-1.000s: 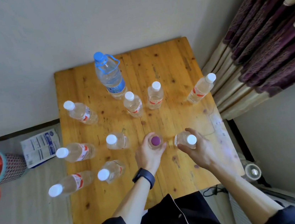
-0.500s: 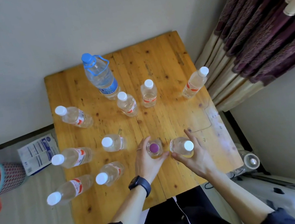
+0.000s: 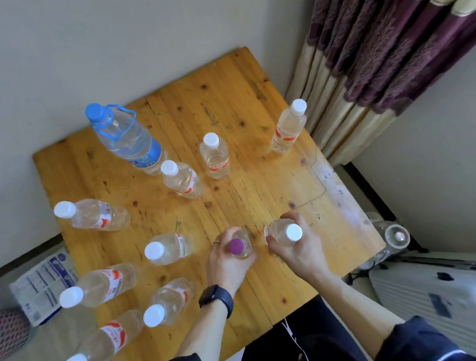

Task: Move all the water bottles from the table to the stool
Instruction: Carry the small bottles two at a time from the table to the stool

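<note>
Several clear water bottles stand on a wooden table (image 3: 239, 102). My left hand (image 3: 226, 264) is wrapped around a purple-capped bottle (image 3: 237, 246) near the table's front. Just to its right, my right hand (image 3: 296, 248) grips a white-capped bottle (image 3: 286, 232). A large blue-capped bottle (image 3: 123, 137) with a blue handle stands at the back left. Two white-capped bottles (image 3: 214, 156) stand mid-table, one more (image 3: 288, 126) at the right edge, and several others (image 3: 167, 249) on the left half. No stool is in view.
A wall runs behind the table and a purple and cream curtain (image 3: 391, 26) hangs at the right. A white suitcase (image 3: 455, 297) lies at the lower right. On the floor to the left are a printed packet (image 3: 44, 285) and a mesh basket (image 3: 1, 335).
The view has shifted, so the table sits lower and more tilted in frame. Both hands closed more firmly around their two bottles and stayed at the table's front.
</note>
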Demonstrator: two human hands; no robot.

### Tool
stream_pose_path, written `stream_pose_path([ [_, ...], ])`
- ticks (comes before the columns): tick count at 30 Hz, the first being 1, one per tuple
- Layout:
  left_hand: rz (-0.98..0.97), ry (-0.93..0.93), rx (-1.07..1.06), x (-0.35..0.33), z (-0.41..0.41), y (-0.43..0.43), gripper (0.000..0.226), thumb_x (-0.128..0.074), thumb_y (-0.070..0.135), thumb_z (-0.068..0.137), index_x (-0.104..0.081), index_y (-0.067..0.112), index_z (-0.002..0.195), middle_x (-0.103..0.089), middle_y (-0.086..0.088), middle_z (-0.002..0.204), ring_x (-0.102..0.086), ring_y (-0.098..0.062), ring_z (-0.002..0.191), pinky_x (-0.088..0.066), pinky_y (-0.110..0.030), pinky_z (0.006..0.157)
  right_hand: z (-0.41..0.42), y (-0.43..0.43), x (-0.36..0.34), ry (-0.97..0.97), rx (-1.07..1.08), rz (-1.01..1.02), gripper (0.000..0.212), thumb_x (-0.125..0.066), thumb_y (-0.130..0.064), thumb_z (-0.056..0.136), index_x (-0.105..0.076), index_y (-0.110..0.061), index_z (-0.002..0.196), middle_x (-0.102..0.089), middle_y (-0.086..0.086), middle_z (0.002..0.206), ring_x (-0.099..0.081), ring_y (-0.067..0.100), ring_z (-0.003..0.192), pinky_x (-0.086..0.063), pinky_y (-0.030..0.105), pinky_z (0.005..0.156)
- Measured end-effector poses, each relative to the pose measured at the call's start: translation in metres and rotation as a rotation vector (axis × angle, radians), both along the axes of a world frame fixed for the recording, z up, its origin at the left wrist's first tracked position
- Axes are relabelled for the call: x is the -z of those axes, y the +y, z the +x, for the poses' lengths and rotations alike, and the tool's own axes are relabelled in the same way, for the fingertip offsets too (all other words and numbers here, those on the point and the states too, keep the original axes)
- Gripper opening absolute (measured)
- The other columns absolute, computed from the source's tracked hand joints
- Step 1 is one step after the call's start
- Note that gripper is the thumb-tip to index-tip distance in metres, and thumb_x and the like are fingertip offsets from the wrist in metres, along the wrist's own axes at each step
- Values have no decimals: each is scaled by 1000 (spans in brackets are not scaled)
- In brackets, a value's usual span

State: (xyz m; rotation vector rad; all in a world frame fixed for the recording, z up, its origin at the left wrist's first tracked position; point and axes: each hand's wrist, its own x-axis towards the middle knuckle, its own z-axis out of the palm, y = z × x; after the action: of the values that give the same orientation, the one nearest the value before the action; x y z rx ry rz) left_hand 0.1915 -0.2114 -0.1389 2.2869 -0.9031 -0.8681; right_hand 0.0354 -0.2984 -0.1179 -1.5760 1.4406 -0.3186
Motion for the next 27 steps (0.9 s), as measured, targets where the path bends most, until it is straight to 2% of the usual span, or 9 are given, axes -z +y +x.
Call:
stream_pose_path([
  [4,36,0,33,-6,1,-1,54,-85,32,69,-58,37,115,-60,15,98,-54,-9,86,-39,-19,68,1,1,-5,15,-2,-2,52,-79,-42,71,-48,-37,113,-65,-14,105,-62,10,89,-53,34,73],
  [6,57,-11,61,-10,1,-2,52,-84,37,69,-57,38,113,-63,11,98,-59,-13,87,-42,-22,69,-3,4,-10,16,29,17,52,-77,-43,71,-48,-35,114,-66,-12,104,-63,11,87,-54,36,72],
  [11,118,-69,191,-33,-17,-5,42,-77,51,71,-54,42,105,-62,10,88,-56,-17,81,-41,-23,67,-58,25,-36,53,204,42,47,-77,-45,70,-51,-35,108,-68,-13,87,-65,5,77,-57,38,68],
  [13,130,-81,310,-40,-39,-7,43,-75,53,71,-53,42,106,-61,10,87,-57,-19,81,-40,-23,66,-96,43,-47,74,299,56,43,-76,-47,70,-52,-38,104,-69,-14,81,-65,3,74,-57,35,66],
  [16,122,-62,534,-48,-89,-12,44,-75,53,70,-55,43,108,-65,6,96,-60,-22,88,-45,-25,68,-160,82,-65,100,518,19,40,-74,-51,67,-56,-38,100,-70,-15,86,-65,5,78,-57,32,68],
  [19,86,-131,802,-59,-159,-11,39,-71,60,68,-56,41,99,-68,5,98,-65,-24,96,-50,-28,74,-226,136,-84,121,770,-33,39,-77,-45,68,-55,-36,98,-69,-13,84,-64,9,80,-54,31,70],
  [22,-8,-133,1055,-75,-240,9,48,-63,67,63,-57,41,103,-70,10,96,-67,-22,93,-52,-28,73,-288,206,-102,151,1018,-108,35,-79,-42,69,-55,-35,94,-68,-15,81,-64,6,78,-50,26,68],
  [24,-56,-152,1215,-89,-296,36,42,-64,66,64,-54,39,94,-70,11,94,-66,-20,92,-52,-27,73,-324,262,-113,159,1174,-142,34,-80,-40,69,-56,-36,93,-68,-16,82,-63,0,79,-47,17,65],
  [27,-127,-119,1428,-115,-382,92,51,-61,68,62,-60,34,99,-71,11,94,-67,-17,94,-53,-29,80,-368,349,-130,169,1420,-176,34,-84,-35,68,-59,-36,90,-68,-17,79,-63,3,76,-40,6,58],
])
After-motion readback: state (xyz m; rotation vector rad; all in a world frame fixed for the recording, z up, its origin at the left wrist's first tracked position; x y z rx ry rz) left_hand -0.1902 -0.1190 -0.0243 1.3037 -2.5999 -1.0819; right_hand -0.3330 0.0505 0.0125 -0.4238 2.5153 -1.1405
